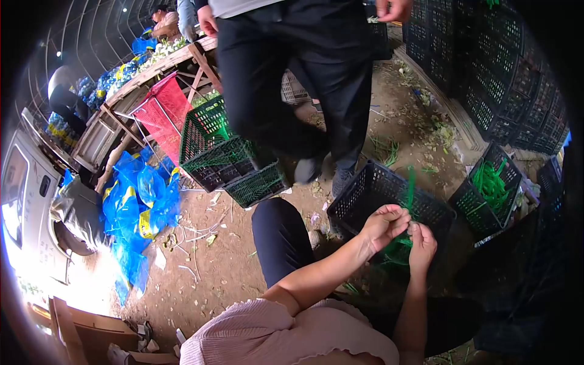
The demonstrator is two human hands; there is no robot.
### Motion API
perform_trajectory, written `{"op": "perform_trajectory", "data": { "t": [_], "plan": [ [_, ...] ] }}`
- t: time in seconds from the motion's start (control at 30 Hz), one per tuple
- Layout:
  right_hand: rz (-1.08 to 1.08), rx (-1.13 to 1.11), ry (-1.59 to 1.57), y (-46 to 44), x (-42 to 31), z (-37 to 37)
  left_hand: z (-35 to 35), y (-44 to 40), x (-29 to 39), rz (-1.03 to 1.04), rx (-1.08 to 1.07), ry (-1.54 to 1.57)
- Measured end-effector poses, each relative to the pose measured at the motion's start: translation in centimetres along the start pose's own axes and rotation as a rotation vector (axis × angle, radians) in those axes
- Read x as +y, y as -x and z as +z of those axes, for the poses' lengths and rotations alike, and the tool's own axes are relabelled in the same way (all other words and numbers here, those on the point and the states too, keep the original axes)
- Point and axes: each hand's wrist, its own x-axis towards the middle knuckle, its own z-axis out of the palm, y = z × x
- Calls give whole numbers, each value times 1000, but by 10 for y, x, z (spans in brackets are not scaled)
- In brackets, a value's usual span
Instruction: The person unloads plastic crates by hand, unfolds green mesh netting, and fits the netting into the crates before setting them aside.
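Above a black plastic crate (356, 198), both my hands are close together with their fingers pinched. My left hand (387, 226) is closed on a thin green strip (411, 185), which sticks up past my fingertips. Just to the right, my right hand (422, 243) pinches the same strip near its fingertips. More green material (398, 250) shows below my hands, over the crate; whether it joins the strip I cannot tell. To the right stands another black crate (474, 213) holding a heap of green strips (491, 185).
A person in dark trousers (298, 79) stands right in front. Stacked crates (213, 158) are on the left, beside blue net bags (149, 194) and a pale vehicle (30, 188). A wall of black crates (493, 79) lines the right. Scraps litter the dirt floor (201, 249).
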Motion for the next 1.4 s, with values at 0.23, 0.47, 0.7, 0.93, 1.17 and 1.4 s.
{"op": "perform_trajectory", "data": {
  "t": [0.23, 0.47, 0.7, 0.93, 1.17, 1.4],
  "plan": [
    [385, 442, -648, -16, 46, -54, -20, -11, 56, -92, -1, 328],
    [210, 665, -1046, -31, 114, -188, -54, -6, 129, 229, -328, -1525],
    [586, 256, -630, -35, 62, -258, -164, -57, 249, 65, 430, -575],
    [486, -248, 525, -26, 131, -238, -120, -57, 258, 166, 411, -229],
    [509, 886, -668, -52, 132, -215, -160, -65, 236, -77, 502, -806],
    [814, 14, -250, -74, 130, -208, -201, -123, 258, -84, -307, -188]
  ]
}}
